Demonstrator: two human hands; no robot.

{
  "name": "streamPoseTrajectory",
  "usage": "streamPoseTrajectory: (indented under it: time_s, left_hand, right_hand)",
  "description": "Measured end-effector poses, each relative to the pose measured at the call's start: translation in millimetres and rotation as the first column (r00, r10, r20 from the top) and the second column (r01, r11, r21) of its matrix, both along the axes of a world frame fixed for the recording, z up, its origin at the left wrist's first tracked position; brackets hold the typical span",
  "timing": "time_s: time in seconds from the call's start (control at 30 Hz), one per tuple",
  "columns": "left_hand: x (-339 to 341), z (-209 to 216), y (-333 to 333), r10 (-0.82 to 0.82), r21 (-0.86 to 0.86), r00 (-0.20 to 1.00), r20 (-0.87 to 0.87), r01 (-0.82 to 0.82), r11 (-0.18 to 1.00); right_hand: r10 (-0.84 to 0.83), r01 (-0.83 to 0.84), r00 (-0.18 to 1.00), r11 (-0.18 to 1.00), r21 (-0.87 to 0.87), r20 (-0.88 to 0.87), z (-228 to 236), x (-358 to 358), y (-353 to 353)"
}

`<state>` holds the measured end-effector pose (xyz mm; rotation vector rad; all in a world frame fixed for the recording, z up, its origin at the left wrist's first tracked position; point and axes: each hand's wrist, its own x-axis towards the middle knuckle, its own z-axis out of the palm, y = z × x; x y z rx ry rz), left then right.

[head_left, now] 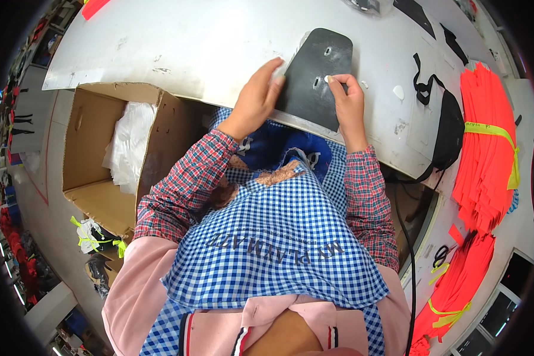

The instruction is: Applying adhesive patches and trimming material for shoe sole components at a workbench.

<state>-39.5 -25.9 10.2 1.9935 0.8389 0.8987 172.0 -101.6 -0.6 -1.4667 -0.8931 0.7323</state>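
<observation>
Two bare hands at work over one white table (190, 47), and straight into the count: one black panel (314, 107), two small slots (327, 51) in it, three small white pieces in view. First of the three, the held white piece (327, 79), pinched between thumb and fingers of the right hand (351, 104), right beside the lower slot. Then two loose white pieces (399, 92) on the tabletop to the right, one just beside that hand, one farther out. Across to the left hand (252, 104): fingers spread, slightly blurred, nothing visible in the grasp, close by the panel's left edge; touching or just clear, impossible to tell.

And what a look at that panel! Flat on the table at the near edge, straight and broad toward the person, tapering to a rounded far end, dull black with pale dusty smudges, light rims around both slots.

More numbers: two red-orange bundles (486, 178) at the right with yellow-green ties (489, 129); one pair of dark scissors (441, 255) near the lower bundle; one black bag (448, 136) with straps; one open cardboard box (89, 127) at the left, whitish plastic (133, 139) inside.

Lettering, too: dark capitals across the blue-and-white checked apron (267, 219), white letters on darker blue cloth at the lap, partly lost in folds. On the upper bundle's tie, small dark marks, too tiny to read.
</observation>
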Motion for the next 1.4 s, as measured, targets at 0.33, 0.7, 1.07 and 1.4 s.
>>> streamPoseTrajectory:
  time_s: [0.33, 0.7, 1.07, 1.4]
  left_hand:
    - [-6.3, -24.1, -18.2, -0.08, 0.396, 0.882, -0.464, 0.287, 0.872]
    - [-2.2, -26.6, -19.2, -0.072, 0.38, 0.881, -0.468, 0.274, 0.884]
    - [-1.4, -27.5, -17.3, -0.097, 0.357, 0.88, -0.464, 0.287, 0.889]
    - [9.4, -24.5, -2.4, -0.107, 0.333, 0.949, -0.298, 0.208, 0.92]
  right_hand:
    - [-0.031, 0.132, 0.941, 0.951, -0.279, 0.337, -2.4, 8.2, 0.9]
    - [-0.122, 0.236, 0.899, 0.944, -0.231, 0.42, -6.5, 10.6, -12.2]
    - [-0.195, 0.245, 0.926, 0.962, -0.119, 0.324, -21.7, 11.9, -12.6]
    - [-0.221, 0.264, 0.902, 0.962, -0.069, 0.37, -17.9, 12.2, -13.5]
